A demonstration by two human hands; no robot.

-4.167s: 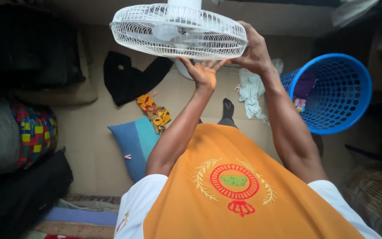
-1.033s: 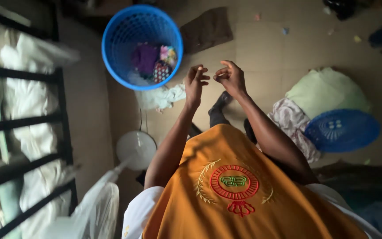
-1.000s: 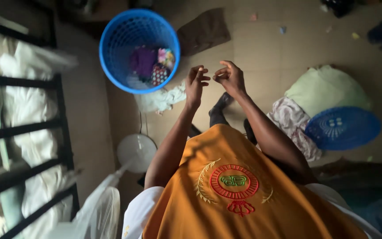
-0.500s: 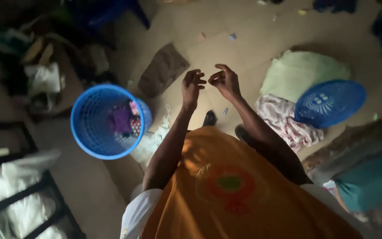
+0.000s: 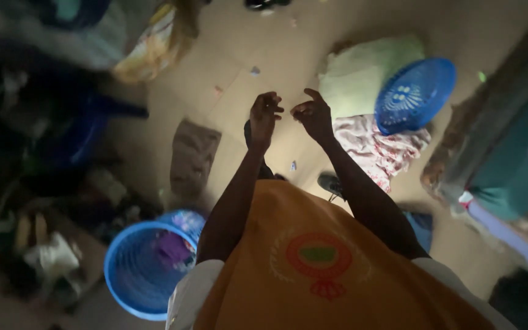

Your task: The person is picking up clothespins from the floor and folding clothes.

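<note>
Hands are what matter here: the left hand [image 5: 263, 116] and the right hand [image 5: 313, 114] are raised side by side in front of the chest, fingertips nearly meeting, with the fingers curled loosely and nothing visible between them; both look empty, though the blur and dim light could hide something very small. They keep the same pose they had a second ago, so the change is in the view, which has swung round. The blue basket [image 5: 145, 267], then up ahead to the left, now sits low at the left beside the person's elbow, with purple and patterned cloth inside. The brown cloth [image 5: 193, 156] lies flat on the floor, left of the hands. The blue lid [image 5: 414, 95] has moved closer to the hands, resting on the green pillow [image 5: 368, 70] and the floral cloth [image 5: 377, 146], just right of the right hand. The white fan, seen earlier at the lower left, is out of view. The person's turning seems to point them toward the lid and pillow pile.
</note>
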